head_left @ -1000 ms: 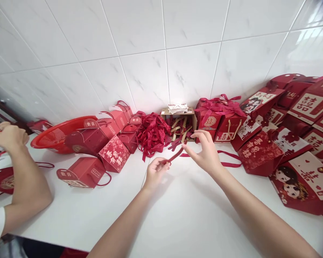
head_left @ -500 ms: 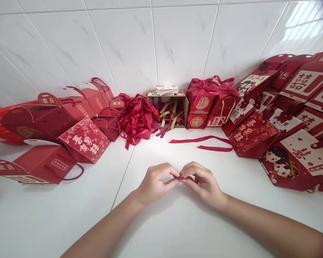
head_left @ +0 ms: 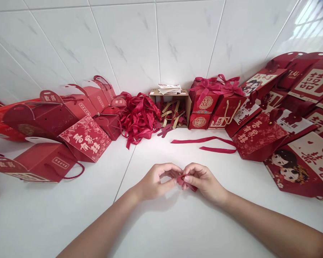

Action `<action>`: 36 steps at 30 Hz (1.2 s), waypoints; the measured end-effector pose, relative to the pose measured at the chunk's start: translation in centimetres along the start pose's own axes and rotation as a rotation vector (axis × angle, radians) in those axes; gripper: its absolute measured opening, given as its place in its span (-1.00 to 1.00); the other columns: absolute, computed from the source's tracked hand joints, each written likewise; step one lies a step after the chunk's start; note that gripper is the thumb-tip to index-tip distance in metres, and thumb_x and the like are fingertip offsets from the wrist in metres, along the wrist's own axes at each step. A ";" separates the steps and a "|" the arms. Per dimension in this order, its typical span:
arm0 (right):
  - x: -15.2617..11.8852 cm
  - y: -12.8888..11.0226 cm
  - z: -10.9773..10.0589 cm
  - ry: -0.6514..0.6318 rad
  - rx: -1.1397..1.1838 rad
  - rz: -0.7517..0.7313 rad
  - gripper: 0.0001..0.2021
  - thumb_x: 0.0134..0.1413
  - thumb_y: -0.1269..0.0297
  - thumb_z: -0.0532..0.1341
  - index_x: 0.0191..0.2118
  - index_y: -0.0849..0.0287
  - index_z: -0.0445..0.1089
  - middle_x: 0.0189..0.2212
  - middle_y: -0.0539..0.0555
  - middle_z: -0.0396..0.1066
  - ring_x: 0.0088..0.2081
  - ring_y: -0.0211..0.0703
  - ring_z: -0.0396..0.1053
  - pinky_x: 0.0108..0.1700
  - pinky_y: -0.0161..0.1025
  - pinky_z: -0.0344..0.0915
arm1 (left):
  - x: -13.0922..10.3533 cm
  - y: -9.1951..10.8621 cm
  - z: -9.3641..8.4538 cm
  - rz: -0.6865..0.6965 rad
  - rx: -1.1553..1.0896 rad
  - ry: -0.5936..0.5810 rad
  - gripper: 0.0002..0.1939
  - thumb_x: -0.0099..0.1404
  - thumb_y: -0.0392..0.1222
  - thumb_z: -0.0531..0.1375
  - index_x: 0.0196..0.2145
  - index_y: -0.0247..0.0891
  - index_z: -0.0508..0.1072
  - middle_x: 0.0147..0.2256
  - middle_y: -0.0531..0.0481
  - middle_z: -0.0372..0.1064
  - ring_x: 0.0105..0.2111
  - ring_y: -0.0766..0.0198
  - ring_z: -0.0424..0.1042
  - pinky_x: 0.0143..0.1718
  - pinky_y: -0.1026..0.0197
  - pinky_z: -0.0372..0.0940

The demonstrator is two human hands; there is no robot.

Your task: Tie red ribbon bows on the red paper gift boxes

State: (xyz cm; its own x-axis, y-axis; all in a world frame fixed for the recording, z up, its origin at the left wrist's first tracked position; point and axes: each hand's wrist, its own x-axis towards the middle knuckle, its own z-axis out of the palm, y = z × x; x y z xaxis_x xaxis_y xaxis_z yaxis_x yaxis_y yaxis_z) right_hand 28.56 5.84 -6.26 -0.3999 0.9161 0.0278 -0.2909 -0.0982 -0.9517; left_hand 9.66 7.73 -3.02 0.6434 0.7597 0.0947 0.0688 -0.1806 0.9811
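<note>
Between my hands, above the middle of the white surface, is a small dark-red strip (head_left: 193, 187). My right hand (head_left: 204, 182) pinches it between thumb and fingers, and part of it sticks out below the fingertips. At the strip's left end, the curved fingers and thumb of my left hand (head_left: 157, 181) close on it; the exact contact is partly hidden. Beyond the hands, a loose red ribbon (head_left: 214, 138) lies bent on the surface. An open cardboard box (head_left: 188, 105) with red and gold strips inside stands against the wall.
Red gift boxes (head_left: 52, 159) stand at the left, next to a heap of red ribbons (head_left: 140, 116). Bow-topped boxes (head_left: 201, 104) sit right of the cardboard box. Stacked printed boxes (head_left: 261, 136) fill the right side. White tiles (head_left: 129, 43) rise behind.
The red strip has turned, and more of it shows below my right fingers. My left fingers have shifted slightly around its left end. The view has moved a little.
</note>
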 end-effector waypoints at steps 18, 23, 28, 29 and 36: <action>0.0 0.2 -0.6 -0.245 0.153 0.153 -0.72 -0.12 0.12 0.41 -0.51 0.21 0.40 -0.61 -0.02 0.43 -0.63 -0.33 0.31 -0.55 -0.37 0.12 | 0.1 0.4 1.2 -0.120 -0.146 -0.045 -0.78 0.24 -0.11 0.20 -0.46 -0.30 0.51 -0.51 -0.04 0.43 -0.45 0.26 0.38 -0.35 0.23 0.29; 0.2 0.3 -0.7 -0.085 0.307 0.191 -0.75 -0.14 0.19 0.44 -0.48 0.19 0.38 -0.65 -0.10 0.36 -0.67 -0.43 0.20 -0.56 -0.41 0.10 | 0.1 0.6 -1.7 0.039 0.209 0.383 -0.85 0.23 -0.13 0.19 -0.32 -0.22 0.51 -0.35 -0.09 0.44 -0.30 0.15 0.41 -0.22 0.16 0.30; 0.6 0.1 -0.9 -0.023 0.437 0.271 -0.79 -0.15 0.28 0.45 -0.42 0.17 0.42 -0.54 -0.08 0.36 -0.57 -0.44 0.27 -0.48 -0.45 0.20 | -1.9 2.1 -10.0 0.028 1.040 1.332 -0.42 0.06 -0.24 0.28 0.05 -0.29 0.26 0.12 -0.30 0.06 0.18 -0.20 -0.02 0.19 -0.21 -0.11; 0.7 0.0 -0.9 -0.024 0.449 0.282 -0.79 -0.16 0.30 0.46 -0.41 0.17 0.43 -0.53 -0.08 0.36 -0.56 -0.43 0.29 -0.45 -0.44 0.23 | -2.5 2.3 -11.7 -0.044 1.086 1.457 -0.32 0.04 -0.26 0.28 0.11 -0.33 0.18 0.16 -0.34 -0.03 0.19 -0.22 -0.06 0.19 -0.23 -0.13; 1.1 0.1 -0.8 -0.053 0.458 0.290 -0.80 -0.14 0.33 0.45 -0.38 0.20 0.45 -0.49 -0.05 0.35 -0.54 -0.42 0.28 -0.43 -0.42 0.26 | -4.9 2.6 -17.9 -0.175 1.045 1.818 -0.31 0.03 -0.23 0.28 0.11 -0.30 0.14 0.15 -0.32 0.00 0.17 -0.22 -0.01 0.14 -0.22 -0.07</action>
State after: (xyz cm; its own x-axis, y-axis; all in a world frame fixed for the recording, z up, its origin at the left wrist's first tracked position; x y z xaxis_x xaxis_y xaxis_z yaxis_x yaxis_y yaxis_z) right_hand 28.73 7.18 -6.59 -0.5596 0.8068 -0.1897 -0.5067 -0.5141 -0.6920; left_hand -6.97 14.71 2.14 -0.6631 0.2959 0.6876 0.7482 0.2353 0.6203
